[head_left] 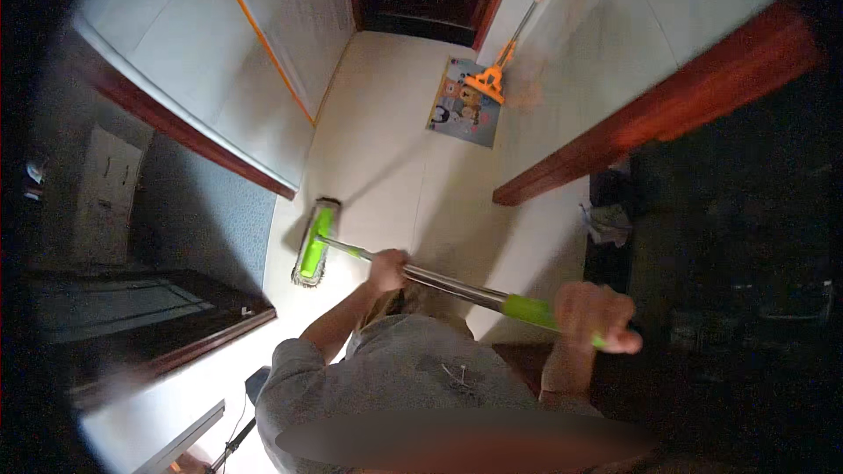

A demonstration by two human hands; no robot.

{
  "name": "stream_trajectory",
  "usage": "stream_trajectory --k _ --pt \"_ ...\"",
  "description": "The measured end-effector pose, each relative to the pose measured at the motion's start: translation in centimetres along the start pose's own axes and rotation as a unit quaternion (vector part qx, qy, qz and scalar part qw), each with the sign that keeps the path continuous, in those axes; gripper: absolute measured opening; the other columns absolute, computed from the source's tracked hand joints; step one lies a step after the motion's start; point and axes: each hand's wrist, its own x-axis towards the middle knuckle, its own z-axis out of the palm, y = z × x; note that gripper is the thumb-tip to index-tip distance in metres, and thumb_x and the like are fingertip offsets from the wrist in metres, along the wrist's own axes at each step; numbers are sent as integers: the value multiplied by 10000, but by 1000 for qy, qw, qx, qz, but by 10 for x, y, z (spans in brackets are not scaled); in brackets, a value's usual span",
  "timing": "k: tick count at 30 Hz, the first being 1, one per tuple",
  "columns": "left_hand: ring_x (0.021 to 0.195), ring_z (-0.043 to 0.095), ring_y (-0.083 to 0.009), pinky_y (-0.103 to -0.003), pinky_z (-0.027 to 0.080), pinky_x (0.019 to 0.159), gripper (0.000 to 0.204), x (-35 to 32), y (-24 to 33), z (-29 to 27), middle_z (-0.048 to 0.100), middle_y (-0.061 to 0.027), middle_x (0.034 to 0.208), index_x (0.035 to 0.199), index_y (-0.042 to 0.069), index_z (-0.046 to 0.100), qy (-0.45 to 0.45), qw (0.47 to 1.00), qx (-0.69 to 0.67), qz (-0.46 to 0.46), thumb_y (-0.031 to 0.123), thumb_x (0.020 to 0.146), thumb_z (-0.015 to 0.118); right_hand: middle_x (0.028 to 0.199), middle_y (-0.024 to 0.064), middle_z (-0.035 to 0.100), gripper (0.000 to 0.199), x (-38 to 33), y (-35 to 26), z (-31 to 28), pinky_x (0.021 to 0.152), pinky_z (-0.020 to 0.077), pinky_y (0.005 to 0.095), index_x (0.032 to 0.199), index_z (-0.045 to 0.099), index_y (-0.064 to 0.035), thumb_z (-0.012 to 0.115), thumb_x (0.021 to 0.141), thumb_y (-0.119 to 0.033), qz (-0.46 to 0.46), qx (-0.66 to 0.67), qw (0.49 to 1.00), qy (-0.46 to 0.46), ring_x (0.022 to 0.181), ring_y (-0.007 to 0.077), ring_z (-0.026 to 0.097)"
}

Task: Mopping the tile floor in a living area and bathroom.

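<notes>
I hold a flat mop with a green head [313, 244] and a metal handle [448, 284] that has green grip parts. My left hand [387, 269] is shut around the metal shaft partway down. My right hand [596, 316] is shut on the green grip near the handle's upper end. The mop head rests on the pale tiled floor [386, 140] close to the left wall's base. My grey shirt fills the lower middle of the view.
A second mop with an orange head [488, 81] leans on the right wall, over a colourful floor mat [464, 112]. Reddish wooden door frames [667, 114] stand on the right and left. A dark doorway lies at the far end of the corridor.
</notes>
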Motion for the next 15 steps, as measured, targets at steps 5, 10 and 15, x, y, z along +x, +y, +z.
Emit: stream_trajectory --k 5,10,15 --pt "695 556 -309 -429 445 645 117 129 -7 34 544 -111 662 681 101 567 -182 978 -37 96 174 596 600 633 27 593 190 71 -26 -44 410 423 233 753 498 -93 541 838 -256 34 -116 992 -46 421 99 511" --pt "726 554 -315 -436 433 646 152 269 -85 66 537 -111 668 676 107 565 -178 973 -26 143 197 564 611 565 44 578 188 108 30 -112 398 415 249 876 470 -69 566 821 -220 51 -232 971 -14 411 114 517" --pt "716 544 -326 -422 427 616 164 439 -151 75 529 -114 681 672 89 530 -113 972 -108 176 199 572 600 567 40 583 125 137 79 -248 629 455 347 813 555 -102 599 740 -193 105 -296 949 -20 501 195 568"
